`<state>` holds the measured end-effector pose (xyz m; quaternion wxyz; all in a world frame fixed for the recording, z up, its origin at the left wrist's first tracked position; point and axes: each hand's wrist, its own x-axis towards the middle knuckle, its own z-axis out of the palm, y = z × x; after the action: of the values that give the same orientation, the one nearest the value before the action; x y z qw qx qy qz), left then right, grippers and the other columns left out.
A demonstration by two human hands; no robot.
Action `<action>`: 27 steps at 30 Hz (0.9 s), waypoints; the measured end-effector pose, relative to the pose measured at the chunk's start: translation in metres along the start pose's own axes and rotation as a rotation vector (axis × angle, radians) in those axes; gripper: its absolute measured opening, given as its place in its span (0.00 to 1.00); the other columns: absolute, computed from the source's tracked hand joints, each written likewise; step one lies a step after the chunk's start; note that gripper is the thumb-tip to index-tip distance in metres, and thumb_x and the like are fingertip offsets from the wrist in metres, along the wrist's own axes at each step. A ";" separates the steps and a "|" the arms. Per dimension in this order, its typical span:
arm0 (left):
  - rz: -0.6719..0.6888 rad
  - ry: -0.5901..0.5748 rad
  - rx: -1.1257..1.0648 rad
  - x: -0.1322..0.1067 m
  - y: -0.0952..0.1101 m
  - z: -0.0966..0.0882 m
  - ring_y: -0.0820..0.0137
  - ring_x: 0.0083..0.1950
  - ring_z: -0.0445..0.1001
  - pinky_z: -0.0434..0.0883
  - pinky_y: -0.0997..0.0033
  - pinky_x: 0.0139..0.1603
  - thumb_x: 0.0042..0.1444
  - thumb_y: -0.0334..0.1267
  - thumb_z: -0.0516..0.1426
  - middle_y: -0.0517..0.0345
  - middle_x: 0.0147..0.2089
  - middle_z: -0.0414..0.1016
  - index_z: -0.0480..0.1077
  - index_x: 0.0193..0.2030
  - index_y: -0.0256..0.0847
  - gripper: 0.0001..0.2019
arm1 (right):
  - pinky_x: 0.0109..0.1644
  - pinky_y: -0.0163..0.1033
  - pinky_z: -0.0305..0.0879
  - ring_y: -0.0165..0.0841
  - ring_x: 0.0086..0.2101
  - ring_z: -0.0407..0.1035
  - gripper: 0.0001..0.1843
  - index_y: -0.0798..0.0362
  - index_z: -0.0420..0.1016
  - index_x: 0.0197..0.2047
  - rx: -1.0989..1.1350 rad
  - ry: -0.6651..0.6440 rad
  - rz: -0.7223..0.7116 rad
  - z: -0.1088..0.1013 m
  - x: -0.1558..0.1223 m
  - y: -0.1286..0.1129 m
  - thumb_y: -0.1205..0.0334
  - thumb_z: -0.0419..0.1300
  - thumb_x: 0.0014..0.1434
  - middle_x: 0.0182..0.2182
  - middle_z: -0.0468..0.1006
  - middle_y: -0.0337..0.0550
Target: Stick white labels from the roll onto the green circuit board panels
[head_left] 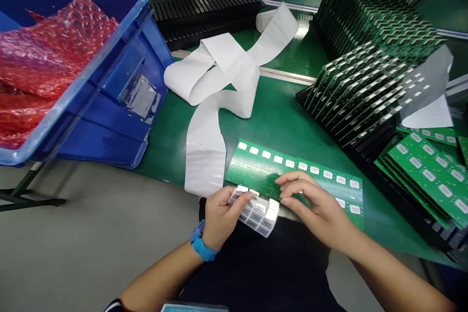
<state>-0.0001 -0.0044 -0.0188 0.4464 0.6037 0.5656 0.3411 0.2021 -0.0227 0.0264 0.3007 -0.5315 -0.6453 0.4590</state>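
Observation:
My left hand (pixel 224 214) is closed on a strip of labels (pixel 258 212), its thumb lying across the top edge. Printed silver-white labels sit in rows on the strip, and a few along its upper edge lift up. My right hand (pixel 314 202) is just right of the strip, its thumb and index finger drawn together; anything between them is too small to make out. Beneath that hand a green circuit board panel (pixel 252 168) lies flat on the green table (pixel 274 122). White labels run along the panel's top row, with a couple more at its lower right.
A long curling band of white backing paper (pixel 206 151) trails across the table. To the left stands a blue crate (pixel 98 102) holding red bubble wrap (pixel 66 53). Black slotted racks (pixel 204 12) lie behind. Upright circuit boards (pixel 358 92) and stacked labelled boards (pixel 431 170) occupy the right.

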 end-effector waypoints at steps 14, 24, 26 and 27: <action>0.637 -0.027 0.200 0.006 -0.007 -0.012 0.76 0.24 0.72 0.67 0.76 0.25 0.55 0.36 0.59 0.61 0.26 0.77 0.72 0.32 0.39 0.04 | 0.37 0.39 0.62 0.32 0.33 0.66 0.12 0.47 0.57 0.46 0.052 0.029 0.205 -0.008 0.019 0.007 0.65 0.55 0.61 0.31 0.69 0.36; 0.393 -0.103 0.173 0.008 -0.023 -0.016 0.68 0.45 0.77 0.74 0.73 0.44 0.56 0.32 0.58 0.55 0.45 0.78 0.73 0.36 0.39 0.03 | 0.36 0.41 0.63 0.35 0.33 0.66 0.15 0.50 0.56 0.47 -0.369 0.022 0.087 0.007 0.032 0.024 0.73 0.53 0.59 0.30 0.70 0.38; 0.371 -0.104 0.178 0.009 -0.024 -0.016 0.69 0.45 0.77 0.74 0.74 0.44 0.56 0.33 0.58 0.56 0.46 0.78 0.73 0.37 0.40 0.03 | 0.37 0.42 0.63 0.37 0.35 0.65 0.12 0.52 0.58 0.46 -0.502 0.046 0.016 0.011 0.028 0.023 0.72 0.53 0.60 0.32 0.69 0.41; 0.361 -0.109 0.176 0.009 -0.023 -0.016 0.69 0.45 0.77 0.74 0.75 0.44 0.56 0.33 0.58 0.57 0.46 0.78 0.73 0.37 0.40 0.03 | 0.38 0.43 0.63 0.39 0.36 0.64 0.10 0.53 0.59 0.45 -0.566 0.064 -0.030 0.013 0.027 0.021 0.71 0.52 0.60 0.34 0.69 0.44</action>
<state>-0.0222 0.0064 -0.0353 0.3534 0.7496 0.4508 0.3317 0.1929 0.0003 -0.0006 0.1672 -0.5989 -0.7458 0.2391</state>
